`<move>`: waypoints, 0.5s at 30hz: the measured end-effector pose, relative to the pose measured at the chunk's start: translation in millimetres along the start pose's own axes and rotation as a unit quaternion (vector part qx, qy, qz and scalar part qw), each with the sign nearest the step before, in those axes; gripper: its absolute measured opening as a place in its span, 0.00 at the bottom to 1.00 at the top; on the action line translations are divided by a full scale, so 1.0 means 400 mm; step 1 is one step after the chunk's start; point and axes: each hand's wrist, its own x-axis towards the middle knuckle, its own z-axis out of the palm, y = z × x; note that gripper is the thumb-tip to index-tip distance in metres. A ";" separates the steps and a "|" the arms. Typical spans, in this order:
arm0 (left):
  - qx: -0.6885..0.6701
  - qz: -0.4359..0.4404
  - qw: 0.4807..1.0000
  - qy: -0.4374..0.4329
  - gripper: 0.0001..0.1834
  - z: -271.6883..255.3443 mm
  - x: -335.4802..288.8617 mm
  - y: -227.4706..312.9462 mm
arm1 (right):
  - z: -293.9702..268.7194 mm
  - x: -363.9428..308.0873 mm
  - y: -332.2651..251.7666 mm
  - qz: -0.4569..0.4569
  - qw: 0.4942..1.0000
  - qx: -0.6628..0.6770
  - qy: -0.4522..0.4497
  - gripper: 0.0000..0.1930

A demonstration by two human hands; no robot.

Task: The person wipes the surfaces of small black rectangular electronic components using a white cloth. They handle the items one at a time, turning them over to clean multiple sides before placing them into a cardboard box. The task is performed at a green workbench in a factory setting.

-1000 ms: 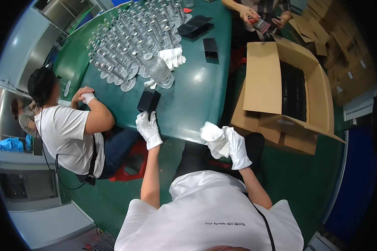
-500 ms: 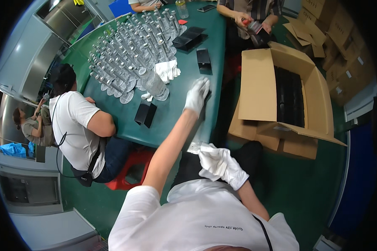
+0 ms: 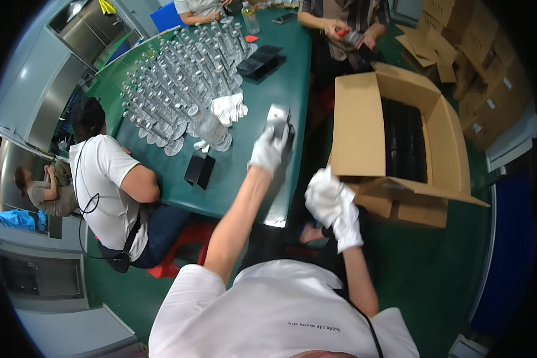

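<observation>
My left hand (image 3: 267, 153), in a white glove, reaches over the table's right part. Its fingers are closed on a small black folded piece (image 3: 285, 132), whose upper face shines pale. My right hand (image 3: 329, 203), also gloved, hangs off the table's edge beside the carton, fingers curled together. Whatever it may hold is hidden. A shiny pale patch (image 3: 275, 216) shows at the table's near corner. Left of my left hand, another black folded piece (image 3: 200, 169) stands on the table, next to a clear plastic bottle (image 3: 213, 132).
Many clear-based metallic rods (image 3: 173, 83) crowd the green table (image 3: 232, 179). White gloves (image 3: 229, 109) and black folded pieces (image 3: 260, 62) lie farther right. An open carton (image 3: 357, 131) holds black items. People sit left (image 3: 116, 179) and beyond the table (image 3: 346, 30).
My left hand has taken hold of the black folded piece. My right hand has moved away from the table's near corner, rightward and up toward the carton.
</observation>
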 end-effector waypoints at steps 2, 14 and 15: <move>0.001 -0.017 1.000 -0.002 0.17 -0.108 -0.203 0.032 | 0.144 -0.010 -0.067 -0.123 0.977 -0.169 -0.039 0.25; -0.587 -0.239 0.766 -0.110 0.24 -0.286 -0.417 0.035 | 0.469 -0.042 0.033 -0.416 0.507 -0.718 -0.233 0.25; -0.782 -0.302 0.544 -0.029 0.25 -0.272 -0.432 0.044 | 0.477 -0.074 0.020 -0.372 0.484 -0.752 -0.251 0.26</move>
